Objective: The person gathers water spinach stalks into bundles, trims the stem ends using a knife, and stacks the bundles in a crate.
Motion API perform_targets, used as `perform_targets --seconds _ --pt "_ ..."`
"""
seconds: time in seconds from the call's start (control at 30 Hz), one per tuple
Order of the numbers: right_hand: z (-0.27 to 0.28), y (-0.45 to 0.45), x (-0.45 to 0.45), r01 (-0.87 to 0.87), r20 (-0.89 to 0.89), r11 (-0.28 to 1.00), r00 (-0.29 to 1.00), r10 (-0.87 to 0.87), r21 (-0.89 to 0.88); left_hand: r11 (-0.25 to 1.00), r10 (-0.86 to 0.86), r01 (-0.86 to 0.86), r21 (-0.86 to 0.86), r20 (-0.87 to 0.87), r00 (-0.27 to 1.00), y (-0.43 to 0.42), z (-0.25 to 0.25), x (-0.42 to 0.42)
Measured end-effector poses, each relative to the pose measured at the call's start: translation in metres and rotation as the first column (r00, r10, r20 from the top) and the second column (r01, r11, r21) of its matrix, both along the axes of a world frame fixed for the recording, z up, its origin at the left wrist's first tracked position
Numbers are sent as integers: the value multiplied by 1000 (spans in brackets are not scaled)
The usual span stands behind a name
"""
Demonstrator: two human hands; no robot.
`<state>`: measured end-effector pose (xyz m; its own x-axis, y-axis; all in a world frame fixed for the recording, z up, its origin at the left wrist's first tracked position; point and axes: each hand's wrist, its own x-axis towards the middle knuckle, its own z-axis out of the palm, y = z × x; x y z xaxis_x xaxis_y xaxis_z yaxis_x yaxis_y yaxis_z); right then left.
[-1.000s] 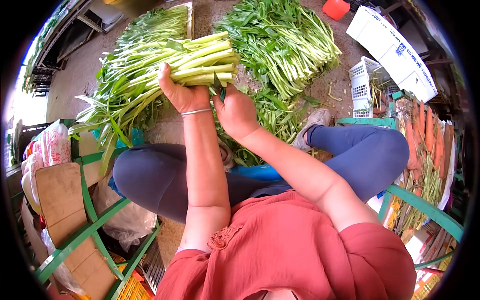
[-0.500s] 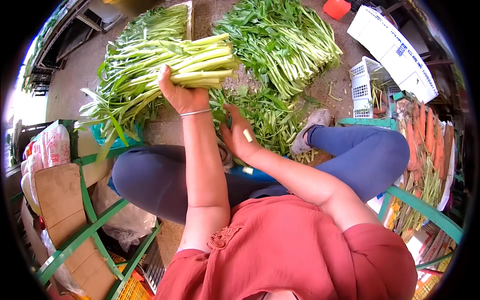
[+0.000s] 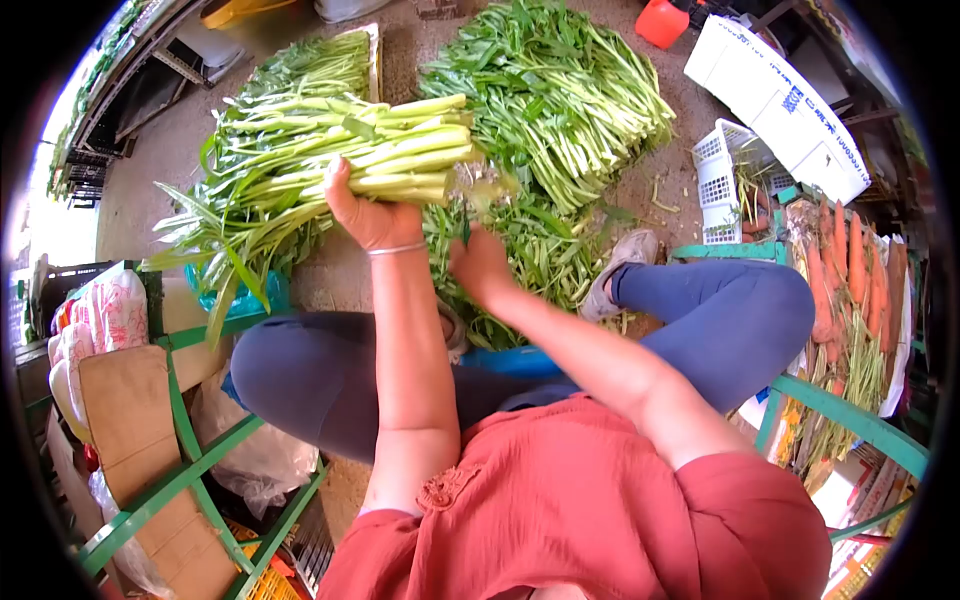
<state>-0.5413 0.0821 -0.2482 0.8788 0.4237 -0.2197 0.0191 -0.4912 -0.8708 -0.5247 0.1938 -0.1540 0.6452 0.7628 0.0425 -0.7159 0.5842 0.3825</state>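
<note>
A thick bundle of leafy green stalks [image 3: 400, 150] lies across my left hand [image 3: 378, 215], which is wrapped round it from below, thumb on the near side. The cut stalk ends point right and the leaves hang down to the left. Just below and right of those ends, my right hand [image 3: 480, 262] is closed round a small knife [image 3: 466, 225], whose blade is blurred. Pale bits blur in the air beside the stalk ends. Loose leaves [image 3: 530, 250] lie on the ground beneath my right hand.
Two piles of greens, one at the back centre [image 3: 560, 100] and one at the back left [image 3: 335, 65], lie on the ground. At the right are a white basket [image 3: 718, 190], a white box [image 3: 775, 105] and carrots [image 3: 857, 255]. Green metal bars [image 3: 850, 420] flank my legs.
My right hand dropped away from the stalk ends with cut pieces falling, then rose back near them. My left hand still holds the bundle. The view has shifted slightly.
</note>
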Motion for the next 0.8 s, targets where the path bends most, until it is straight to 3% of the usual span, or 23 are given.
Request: perform_targets --seconds 0.07,0.1,0.23,0.43,0.5,0.57,0.63,0.67,0.8 --pt "21 -12 -18 -24 232 998 973 9 61 999 -27 26 -24 -12 1000 -1 -2 -5" --pt "46 -13 -17 -61 116 998 992 59 18 999 7 -8 -41 -23 1000 0 -7 -4" --pt "93 -9 3 -59 229 997 972 46 52 1000 -10 9 -23 -20 1000 -2 -3 -2" --pt "87 -1 18 -35 266 999 964 26 28 1000 -27 27 -9 -13 1000 -4 -4 -2" --pt "56 3 17 -60 -30 990 997 65 127 1000 -21 21 6 -38 999 -3 -3 -5" --pt "21 -7 7 -129 -9 973 992 130 -191 999 51 -51 13 -18 999 -5 3 -5" --pt "5 -21 -7 -220 -228 975 948 224 43 998 -56 56 7 59 997 -1 12 -8" --pt "12 -36 -11 -263 -314 964 918 242 -28 999 -39 38 20 64 997 0 15 -10" --pt "-13 -66 17 -333 -387 939 879 277 -84 1000 -19 19 -11 46 999 9 24 -13"
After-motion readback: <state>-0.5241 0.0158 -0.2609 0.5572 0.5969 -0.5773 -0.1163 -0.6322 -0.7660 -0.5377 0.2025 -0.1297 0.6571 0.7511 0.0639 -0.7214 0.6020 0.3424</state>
